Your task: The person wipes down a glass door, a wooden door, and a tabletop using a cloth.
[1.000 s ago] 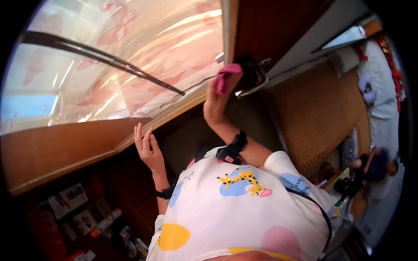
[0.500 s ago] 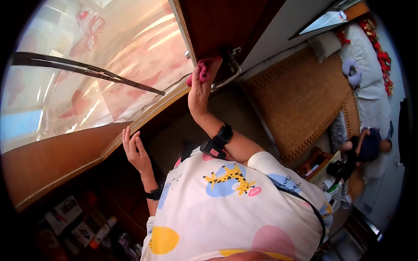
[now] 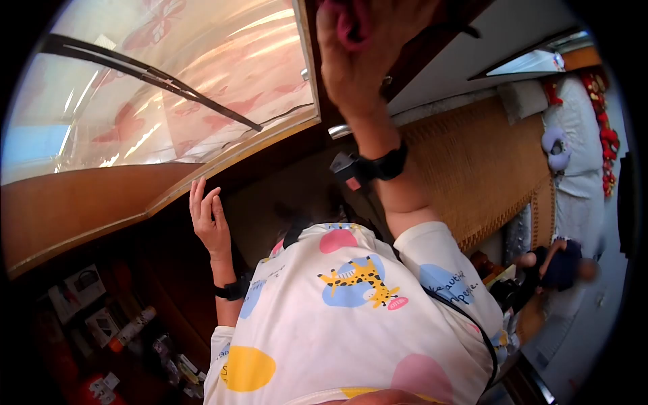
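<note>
My right hand (image 3: 361,64) is stretched up to the top of the view. It holds a dark pink cloth (image 3: 354,27) against or just in front of a dark brown wooden panel (image 3: 422,64); whether they touch I cannot tell. A metal handle (image 3: 339,131) partly shows behind my right wrist. My left hand (image 3: 210,224) is raised beside the wooden edge (image 3: 175,192) of the glazed frame, fingers extended, holding nothing. Inside that frame, a pale curtain with pink butterflies (image 3: 223,67) lies behind the shiny pane.
A dark bar (image 3: 155,77) crosses the pane. On the right stands a bed with a brown woven mat (image 3: 486,162) and a purple neck pillow (image 3: 557,148). Another person (image 3: 561,264) sits beyond it. Boxes (image 3: 77,293) and small items fill the dark lower left.
My right hand has moved up and right with the cloth, away from the handle area, and looks larger. The left hand stays nearly in place. The view has shifted slightly.
</note>
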`<state>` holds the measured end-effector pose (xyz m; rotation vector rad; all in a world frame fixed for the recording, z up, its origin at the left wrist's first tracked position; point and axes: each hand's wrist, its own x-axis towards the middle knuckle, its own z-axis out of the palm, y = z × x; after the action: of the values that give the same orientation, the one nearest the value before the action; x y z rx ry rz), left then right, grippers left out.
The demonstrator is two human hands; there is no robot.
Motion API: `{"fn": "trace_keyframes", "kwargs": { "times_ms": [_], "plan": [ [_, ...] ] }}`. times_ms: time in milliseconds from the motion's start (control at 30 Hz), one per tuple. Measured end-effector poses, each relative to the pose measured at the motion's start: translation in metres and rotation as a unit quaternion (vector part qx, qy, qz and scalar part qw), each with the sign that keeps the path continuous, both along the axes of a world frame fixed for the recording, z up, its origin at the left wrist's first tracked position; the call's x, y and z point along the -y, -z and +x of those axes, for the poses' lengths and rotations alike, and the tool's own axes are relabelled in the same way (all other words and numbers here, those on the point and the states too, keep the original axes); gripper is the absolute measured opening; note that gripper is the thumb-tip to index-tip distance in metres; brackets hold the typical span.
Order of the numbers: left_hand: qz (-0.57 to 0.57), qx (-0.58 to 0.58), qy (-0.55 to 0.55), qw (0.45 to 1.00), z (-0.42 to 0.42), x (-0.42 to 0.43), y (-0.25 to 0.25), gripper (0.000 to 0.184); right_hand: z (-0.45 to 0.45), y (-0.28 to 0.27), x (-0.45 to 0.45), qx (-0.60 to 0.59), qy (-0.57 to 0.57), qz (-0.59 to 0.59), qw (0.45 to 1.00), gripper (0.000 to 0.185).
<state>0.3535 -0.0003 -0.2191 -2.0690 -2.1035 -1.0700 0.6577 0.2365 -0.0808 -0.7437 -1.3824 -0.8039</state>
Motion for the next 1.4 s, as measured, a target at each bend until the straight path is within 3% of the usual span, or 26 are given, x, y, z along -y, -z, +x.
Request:
{"fn": "trace_keyframes", "kwargs": {
  "times_ms": [100, 133, 267, 333, 400, 467, 500, 600, 667, 767, 900, 1033, 1167, 1267, 1333, 1400],
  "plan": [
    [-0.009, 0.017, -0.038, 0.999, -0.006, 0.012, 0.007, 0.015, 0.011, -0.013, -0.006, 0.066, 0.054, 0.072, 0.994, 0.058],
    [-0.011, 0.017, -0.057, 0.998, -0.006, 0.017, 0.008, 0.015, 0.008, -0.010, 0.010, 0.097, 0.003, -0.018, 0.995, 0.070],
    [-0.001, 0.015, -0.113, 0.993, -0.005, 0.033, 0.015, 0.015, -0.011, 0.098, 0.046, 0.055, -0.103, -0.241, 0.963, 0.073],
    [0.003, 0.015, -0.121, 0.993, -0.009, 0.032, 0.014, 0.015, -0.018, 0.147, 0.056, 0.053, -0.139, -0.279, 0.949, 0.062],
    [0.004, 0.010, -0.123, 0.992, -0.013, 0.037, 0.007, 0.015, -0.020, 0.143, 0.050, 0.063, -0.118, -0.246, 0.960, 0.055],
    [0.024, -0.001, -0.108, 0.994, -0.018, 0.033, -0.002, 0.015, -0.014, 0.109, 0.040, 0.121, -0.029, -0.172, 0.977, 0.050],
    [0.026, 0.002, -0.107, 0.994, -0.020, 0.032, -0.007, 0.015, -0.012, 0.066, 0.036, 0.168, 0.032, -0.133, 0.976, 0.050],
    [0.069, -0.005, -0.088, 0.994, -0.030, 0.023, -0.019, 0.014, -0.010, -0.075, 0.015, 0.169, 0.077, 0.044, 0.982, 0.045],
    [0.083, 0.003, -0.085, 0.993, -0.039, 0.018, -0.018, 0.014, -0.002, -0.149, -0.002, 0.196, 0.072, 0.127, 0.970, 0.045],
    [0.091, 0.003, -0.086, 0.992, -0.057, 0.026, -0.026, 0.013, 0.001, -0.180, 0.003, 0.185, -0.015, 0.092, 0.978, 0.039],
    [0.083, 0.019, -0.085, 0.993, -0.084, 0.033, -0.012, 0.011, -0.022, -0.123, 0.009, 0.083, -0.035, -0.007, 0.996, 0.055],
    [0.053, -0.002, -0.084, 0.995, -0.108, 0.043, -0.002, 0.013, -0.053, -0.011, 0.041, -0.010, -0.032, -0.139, 0.990, 0.074],
    [0.003, -0.037, -0.071, 0.997, -0.137, 0.051, 0.025, 0.023, -0.063, 0.092, 0.070, -0.051, -0.004, -0.213, 0.976, 0.073],
    [-0.035, -0.066, -0.072, 0.995, -0.168, 0.047, 0.053, 0.037, -0.067, 0.096, 0.067, -0.109, -0.018, -0.232, 0.966, 0.071],
    [-0.074, -0.096, -0.058, 0.991, -0.194, 0.038, 0.077, 0.049, -0.067, 0.028, 0.055, -0.080, -0.011, -0.195, 0.977, 0.072],
    [-0.093, -0.108, -0.049, 0.989, -0.206, 0.033, 0.093, 0.049, -0.045, -0.030, 0.036, -0.161, -0.052, -0.196, 0.966, 0.069]
  ]
}}
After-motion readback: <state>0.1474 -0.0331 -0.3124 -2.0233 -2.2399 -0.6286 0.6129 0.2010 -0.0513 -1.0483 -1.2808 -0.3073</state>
